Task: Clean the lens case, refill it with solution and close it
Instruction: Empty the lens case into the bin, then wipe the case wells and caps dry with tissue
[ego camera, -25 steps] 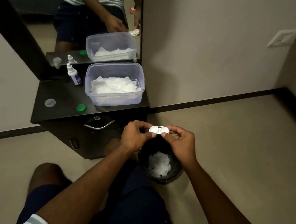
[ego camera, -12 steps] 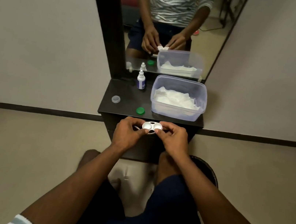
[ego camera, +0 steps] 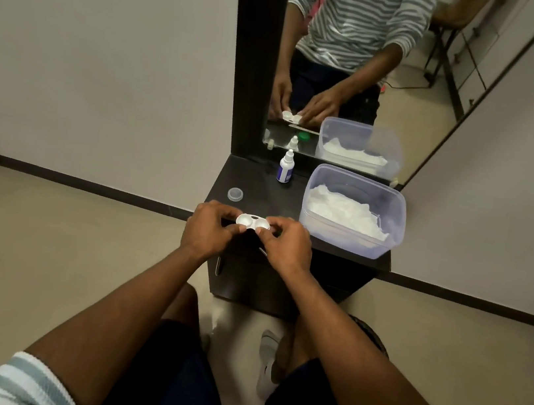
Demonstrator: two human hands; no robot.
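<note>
The white lens case (ego camera: 252, 223), both wells uncapped and facing up, is held over the front edge of the dark vanity shelf (ego camera: 261, 187). My left hand (ego camera: 209, 230) pinches its left end and my right hand (ego camera: 285, 245) pinches its right end. A small solution bottle (ego camera: 286, 167) with a white nozzle and blue label stands at the back of the shelf by the mirror. A clear cap (ego camera: 235, 194) lies on the shelf to the left. The green cap shows only as a reflection in the mirror; my hands hide it on the shelf.
A clear plastic tub (ego camera: 394, 221) holding white tissues fills the right side of the shelf. A mirror (ego camera: 366, 61) rises behind it. The rim of a black bin (ego camera: 376, 340) shows on the floor behind my right forearm. My knees are below the shelf.
The case moved from above the black bin up to the shelf's front edge, still held in both hands. The view swung left to face the mirror.
</note>
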